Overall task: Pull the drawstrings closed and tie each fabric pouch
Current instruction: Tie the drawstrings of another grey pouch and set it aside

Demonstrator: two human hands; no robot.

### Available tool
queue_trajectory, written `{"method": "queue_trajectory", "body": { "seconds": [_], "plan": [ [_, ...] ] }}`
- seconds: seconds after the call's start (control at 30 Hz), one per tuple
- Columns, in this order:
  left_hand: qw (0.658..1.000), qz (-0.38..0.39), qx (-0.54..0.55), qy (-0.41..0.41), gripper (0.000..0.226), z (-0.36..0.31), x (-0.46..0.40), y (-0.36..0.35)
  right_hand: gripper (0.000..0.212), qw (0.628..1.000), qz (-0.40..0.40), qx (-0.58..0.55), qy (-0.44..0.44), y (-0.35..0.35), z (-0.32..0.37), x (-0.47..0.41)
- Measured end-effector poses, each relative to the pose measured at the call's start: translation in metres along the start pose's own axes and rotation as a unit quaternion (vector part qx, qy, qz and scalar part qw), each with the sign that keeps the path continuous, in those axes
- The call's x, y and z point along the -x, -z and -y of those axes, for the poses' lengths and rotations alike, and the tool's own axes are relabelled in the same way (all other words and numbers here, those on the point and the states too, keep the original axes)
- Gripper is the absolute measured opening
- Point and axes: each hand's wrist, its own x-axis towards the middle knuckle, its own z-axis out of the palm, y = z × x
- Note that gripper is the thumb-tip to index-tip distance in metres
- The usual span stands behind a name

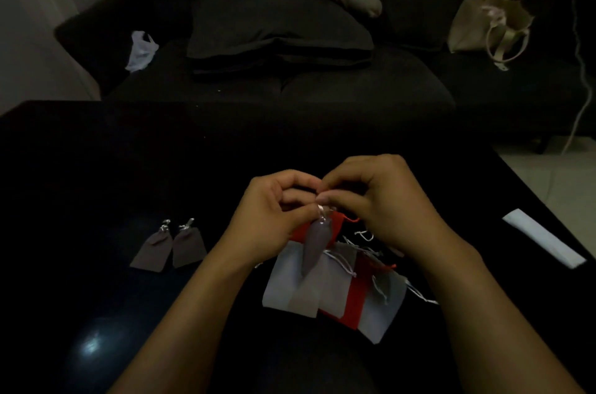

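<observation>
The brown pouch hangs by its neck between the two hands, held above the near middle of the black table, its body drooping toward the camera over a heap of unfinished pouches in grey, brown and red. The left hand and the right hand meet fingertip to fingertip at the gathered neck, both pinching the pale drawstring; the light is dim and the cords are thin, so whether a knot is already formed there cannot be told, though the neck looks cinched.

To the left on the table lie two brown pouches side by side, touching, each with its neck drawn in and a short knotted cord at the far end; these appear finished. A white strip lies at the right edge of the table. Beyond the table stands a dark sofa with cushions and a beige bag on its right.

The step in hand seems to be the tying of a third pouch. The next move calls for drawing the two cord ends apart to snug the knot against the neck, then laying the pouch with the two at left and taking another from the heap.
</observation>
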Motion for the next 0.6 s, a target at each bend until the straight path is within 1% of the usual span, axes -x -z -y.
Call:
{"method": "queue_trajectory", "body": {
  "seconds": [0.07, 0.13, 0.2, 0.33, 0.43, 0.53, 0.6],
  "plan": [
    [0.999, 0.011, 0.033, -0.003, 0.027, -0.002, 0.0, 0.001, 0.009, 0.994, -0.019, -0.099, -0.046, 0.005, -0.003, 0.002],
    [0.998, 0.01, 0.063, -0.011, 0.03, -0.003, 0.0, 0.0, 0.009, 0.978, -0.01, -0.193, -0.079, 0.008, -0.004, 0.003],
    [0.997, 0.003, 0.08, -0.017, 0.033, -0.003, -0.001, -0.001, 0.01, 0.961, -0.003, -0.257, -0.104, 0.008, -0.003, 0.003],
    [0.994, -0.044, 0.091, -0.039, 0.025, 0.0, -0.001, -0.007, 0.009, 0.942, -0.031, -0.299, -0.149, 0.006, -0.002, 0.002],
    [0.993, -0.083, 0.047, -0.073, 0.021, 0.003, -0.001, -0.012, 0.006, 0.937, -0.058, -0.297, -0.177, 0.002, -0.004, 0.002],
    [0.988, -0.12, 0.019, -0.09, 0.018, 0.007, 0.0, -0.016, 0.002, 0.937, -0.047, -0.294, -0.184, -0.001, -0.005, 0.002],
    [0.985, -0.143, 0.005, -0.094, 0.015, 0.009, -0.001, -0.017, 0.006, 0.937, -0.031, -0.296, -0.183, -0.001, -0.005, 0.002]
  ]
}}
